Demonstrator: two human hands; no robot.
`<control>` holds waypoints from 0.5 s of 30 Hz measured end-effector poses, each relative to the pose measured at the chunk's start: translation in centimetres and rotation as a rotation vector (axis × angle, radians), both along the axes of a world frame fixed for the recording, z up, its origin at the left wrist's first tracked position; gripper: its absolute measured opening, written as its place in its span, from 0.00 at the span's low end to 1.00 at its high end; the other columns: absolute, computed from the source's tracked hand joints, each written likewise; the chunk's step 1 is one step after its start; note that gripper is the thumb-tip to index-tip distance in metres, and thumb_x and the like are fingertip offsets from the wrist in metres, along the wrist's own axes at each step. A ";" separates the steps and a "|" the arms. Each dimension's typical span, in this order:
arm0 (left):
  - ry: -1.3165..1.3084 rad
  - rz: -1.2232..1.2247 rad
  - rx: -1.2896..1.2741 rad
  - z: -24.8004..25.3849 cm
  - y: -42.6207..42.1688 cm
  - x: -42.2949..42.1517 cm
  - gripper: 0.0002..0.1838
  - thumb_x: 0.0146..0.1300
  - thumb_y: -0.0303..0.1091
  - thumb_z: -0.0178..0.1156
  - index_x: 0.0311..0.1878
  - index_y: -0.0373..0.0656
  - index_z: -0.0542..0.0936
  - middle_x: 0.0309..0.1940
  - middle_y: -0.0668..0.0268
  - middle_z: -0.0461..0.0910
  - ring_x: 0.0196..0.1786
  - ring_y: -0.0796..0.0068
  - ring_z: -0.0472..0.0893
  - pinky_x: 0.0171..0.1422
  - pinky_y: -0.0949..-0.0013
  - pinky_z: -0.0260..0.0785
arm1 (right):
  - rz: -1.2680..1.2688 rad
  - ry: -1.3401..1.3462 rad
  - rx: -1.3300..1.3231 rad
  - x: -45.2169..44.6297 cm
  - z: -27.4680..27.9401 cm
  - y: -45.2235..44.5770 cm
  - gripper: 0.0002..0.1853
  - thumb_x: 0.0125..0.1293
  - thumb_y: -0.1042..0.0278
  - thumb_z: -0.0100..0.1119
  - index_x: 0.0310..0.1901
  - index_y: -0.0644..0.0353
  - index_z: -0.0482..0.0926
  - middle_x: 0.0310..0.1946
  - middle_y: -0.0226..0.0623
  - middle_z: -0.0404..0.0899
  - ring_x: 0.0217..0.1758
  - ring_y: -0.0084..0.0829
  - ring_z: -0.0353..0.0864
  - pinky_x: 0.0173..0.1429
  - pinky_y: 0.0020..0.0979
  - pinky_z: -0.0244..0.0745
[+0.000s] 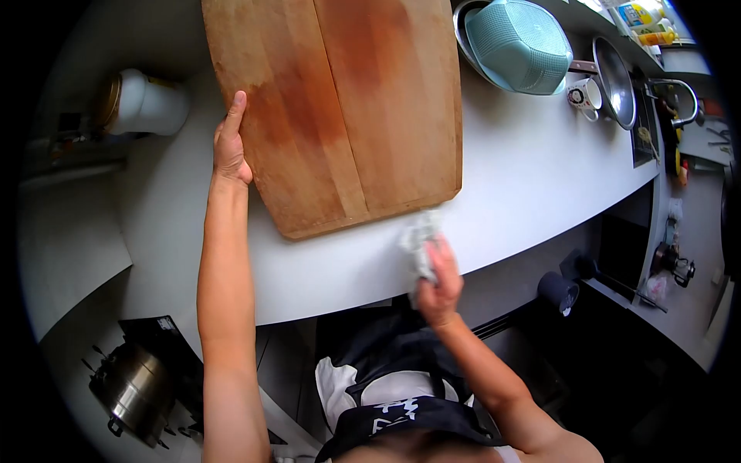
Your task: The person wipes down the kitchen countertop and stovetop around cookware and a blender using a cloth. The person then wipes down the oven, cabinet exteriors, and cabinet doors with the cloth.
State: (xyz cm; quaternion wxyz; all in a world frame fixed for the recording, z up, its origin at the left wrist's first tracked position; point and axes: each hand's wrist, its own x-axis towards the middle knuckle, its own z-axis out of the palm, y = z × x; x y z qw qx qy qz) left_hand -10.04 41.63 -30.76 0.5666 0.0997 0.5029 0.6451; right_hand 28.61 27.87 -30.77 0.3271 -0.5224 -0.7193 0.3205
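Observation:
A large wooden cutting board (401, 131) with dark reddish-brown damp-looking patches leans or lies over the white countertop (525, 170); its exact tilt I cannot tell. My left hand (233, 143) grips the board's left edge, thumb pointing up along it and the other fingers hidden behind. Close to the board's near right corner, my right hand (440, 282) is closed on a crumpled pale cloth (421, 239), blurred by motion. The cloth is over the counter's front part, just below the board's lower edge.
At the back right stand a light-blue plastic basket (521, 46), a white mug (584, 95), a metal pan (614, 81) and a faucet (685, 100). A white jar (147, 102) is at the left. A steel pot (135, 393) sits lower left, and a dark bin (557, 292) stands below the counter.

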 end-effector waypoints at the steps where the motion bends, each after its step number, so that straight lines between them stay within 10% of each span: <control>1: -0.006 -0.006 0.006 0.1 -0.1 0.1 0.34 0.67 0.54 0.67 0.67 0.39 0.73 0.62 0.60 0.78 0.63 0.64 0.78 0.67 0.57 0.73 | 0.094 -0.012 0.035 -2.7 -0.1 -1.1 0.26 0.55 0.85 0.54 0.59 0.65 0.80 0.63 0.57 0.76 0.68 0.56 0.75 0.71 0.47 0.71; 5: 0.172 0.002 -0.039 0.5 0.5 0.3 0.37 0.65 0.57 0.67 0.64 0.36 0.75 0.61 0.59 0.78 0.62 0.66 0.78 0.66 0.62 0.73 | 0.687 -0.214 0.154 -14.7 -3.7 -5.6 0.25 0.61 0.73 0.55 0.61 0.56 0.77 0.72 0.42 0.68 0.76 0.39 0.67 0.76 0.45 0.63; 15: 0.754 0.005 -0.290 -0.5 -0.3 -0.9 0.49 0.59 0.75 0.62 0.58 0.30 0.79 0.54 0.61 0.78 0.58 0.72 0.76 0.68 0.68 0.66 | 0.445 -0.261 0.231 -7.9 -4.3 -2.9 0.21 0.64 0.70 0.53 0.59 0.55 0.79 0.68 0.41 0.74 0.71 0.37 0.73 0.72 0.46 0.67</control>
